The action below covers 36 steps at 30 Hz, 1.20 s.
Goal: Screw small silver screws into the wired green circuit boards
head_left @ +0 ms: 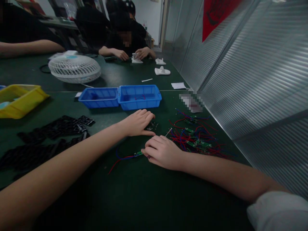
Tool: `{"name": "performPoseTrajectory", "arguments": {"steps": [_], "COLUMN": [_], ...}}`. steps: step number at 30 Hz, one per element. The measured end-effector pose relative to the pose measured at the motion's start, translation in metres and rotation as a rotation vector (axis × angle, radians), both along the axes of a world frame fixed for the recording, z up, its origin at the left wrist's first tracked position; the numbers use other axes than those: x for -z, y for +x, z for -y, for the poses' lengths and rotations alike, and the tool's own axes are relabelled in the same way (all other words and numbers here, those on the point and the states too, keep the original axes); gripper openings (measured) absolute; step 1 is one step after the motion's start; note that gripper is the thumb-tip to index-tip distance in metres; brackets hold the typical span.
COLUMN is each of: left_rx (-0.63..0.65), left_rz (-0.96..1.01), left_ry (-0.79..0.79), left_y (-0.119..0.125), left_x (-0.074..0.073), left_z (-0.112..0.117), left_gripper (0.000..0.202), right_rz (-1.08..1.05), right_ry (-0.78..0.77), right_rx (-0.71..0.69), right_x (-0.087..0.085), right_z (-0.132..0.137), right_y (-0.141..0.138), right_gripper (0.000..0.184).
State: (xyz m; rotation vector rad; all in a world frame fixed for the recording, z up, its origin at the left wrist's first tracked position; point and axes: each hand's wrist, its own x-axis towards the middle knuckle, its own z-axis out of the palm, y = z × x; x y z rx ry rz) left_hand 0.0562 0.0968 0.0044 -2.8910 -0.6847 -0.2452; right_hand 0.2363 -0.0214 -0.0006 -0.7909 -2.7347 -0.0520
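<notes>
My left hand (141,123) reaches over a scatter of tiny metal screws (152,125), palm down, with thumb and fingers apart; its fingertips are at the pile's edge. My right hand (165,152) is closed just nearer to me. From behind its knuckles pokes the thin metal shaft of a screwdriver (168,132), pointing up and right; the handle is mostly hidden in the fingers. Touching or close by those fingertips lies a small green circuit board (138,154) with red and blue wires (122,158) trailing left over the table.
Several wired boards (198,142) lie heaped on the right, beside the ribbed partition (264,80). Black plastic parts (57,130) cover the left. Two blue bins (139,104), a yellow bin (24,106) and a white fan (74,69) stand farther back. A co-worker handles a white part (137,59).
</notes>
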Motion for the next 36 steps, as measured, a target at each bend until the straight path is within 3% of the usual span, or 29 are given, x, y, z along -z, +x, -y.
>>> {"name": "performPoseTrajectory", "arguments": {"steps": [10, 20, 26, 36], "left_rx": [-0.02, -0.044, -0.107, -0.198], "left_rz": [0.036, 0.056, 0.073, 0.095], "left_ry": [-0.046, -0.056, -0.064, -0.121], "left_y": [0.017, 0.03, 0.039, 0.024], "left_x": [0.012, 0.011, 0.018, 0.013], "left_z": [-0.013, -0.017, -0.022, -0.016], "left_gripper": [0.038, 0.041, 0.032, 0.027], "right_rz": [0.011, 0.044, 0.049, 0.043], "right_ry": [-0.051, -0.067, -0.074, -0.119], "right_rx": [-0.019, -0.01, -0.008, -0.013], "right_x": [-0.004, -0.005, -0.004, -0.006], "right_z": [-0.002, -0.002, -0.002, -0.001], "right_y": [0.0, -0.002, -0.001, 0.0], "right_gripper": [0.011, 0.016, 0.018, 0.018]}}
